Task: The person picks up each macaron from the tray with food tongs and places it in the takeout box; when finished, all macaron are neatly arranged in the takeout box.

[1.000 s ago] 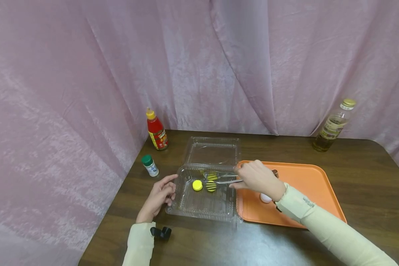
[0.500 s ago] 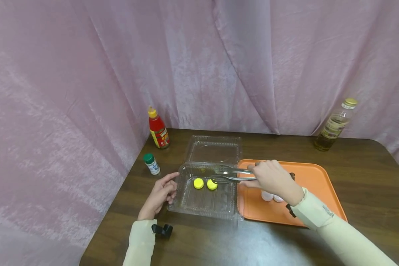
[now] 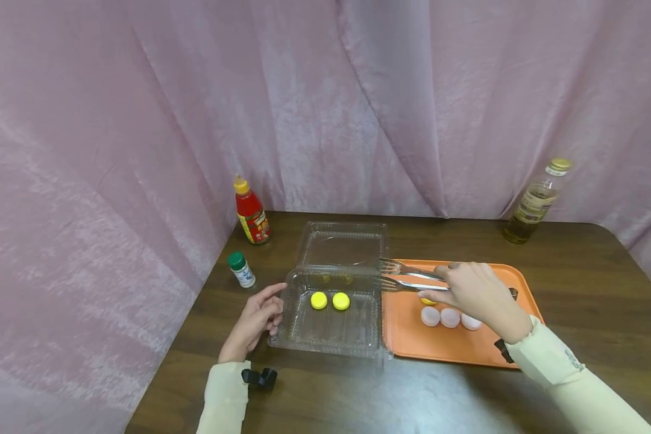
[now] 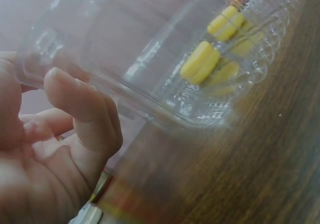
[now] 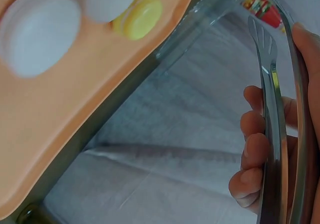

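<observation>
In the head view my left hand (image 3: 255, 319) rests against the left edge of a clear hinged plastic box (image 3: 325, 333); one finger lies straight along its rim, the others bend loosely. Two yellow macarons (image 3: 340, 301) sit side by side inside it; the left wrist view shows them as well. My right hand (image 3: 477, 295) grips a pair of metal tongs (image 3: 412, 286) with slotted, fork-like ends. The tongs stand apart at the tips with nothing between them, over the left part of an orange tray (image 3: 412, 346). On the tray lie pale macarons (image 3: 449, 317) and a yellow macaron partly hidden by my hand.
The box's lid (image 3: 344, 244) lies open behind its base. A green-capped shaker (image 3: 242, 269) and a red sauce bottle (image 3: 252, 211) stand at the left. An oil bottle (image 3: 534, 205) is at the back right, before a pink curtain (image 3: 314, 120).
My right hand has drawn the tongs rightward out of the box and over the tray. The tongs have come off the right yellow macaron, which stays in the box. My left hand keeps its place.
</observation>
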### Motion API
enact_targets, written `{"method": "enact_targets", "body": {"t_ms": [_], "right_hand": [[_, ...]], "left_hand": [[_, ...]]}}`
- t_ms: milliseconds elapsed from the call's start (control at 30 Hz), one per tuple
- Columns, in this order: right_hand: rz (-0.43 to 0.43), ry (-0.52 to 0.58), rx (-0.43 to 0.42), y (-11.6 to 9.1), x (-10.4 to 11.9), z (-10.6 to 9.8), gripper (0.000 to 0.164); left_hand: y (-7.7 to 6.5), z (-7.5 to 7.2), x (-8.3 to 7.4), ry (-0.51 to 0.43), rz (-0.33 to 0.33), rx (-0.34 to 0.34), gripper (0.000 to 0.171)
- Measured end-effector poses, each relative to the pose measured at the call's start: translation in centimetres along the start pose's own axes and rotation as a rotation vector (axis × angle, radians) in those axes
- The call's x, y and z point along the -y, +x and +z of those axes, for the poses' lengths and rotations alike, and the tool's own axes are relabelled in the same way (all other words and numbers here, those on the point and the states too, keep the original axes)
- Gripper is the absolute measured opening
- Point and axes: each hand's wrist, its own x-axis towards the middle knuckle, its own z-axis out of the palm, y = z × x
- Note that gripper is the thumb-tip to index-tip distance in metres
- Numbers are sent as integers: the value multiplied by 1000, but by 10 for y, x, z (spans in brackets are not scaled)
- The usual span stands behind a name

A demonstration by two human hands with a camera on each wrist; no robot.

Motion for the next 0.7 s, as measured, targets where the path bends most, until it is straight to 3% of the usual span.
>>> {"method": "enact_targets", "body": {"t_ms": [367, 700], "right_hand": [[17, -58, -61, -22, -17, -9, 61], [188, -59, 182, -55, -33, -15, 43]], "left_hand": [[-1, -3, -2, -24, 13, 13, 56], [-2, 0, -3, -28, 19, 34, 54]]}}
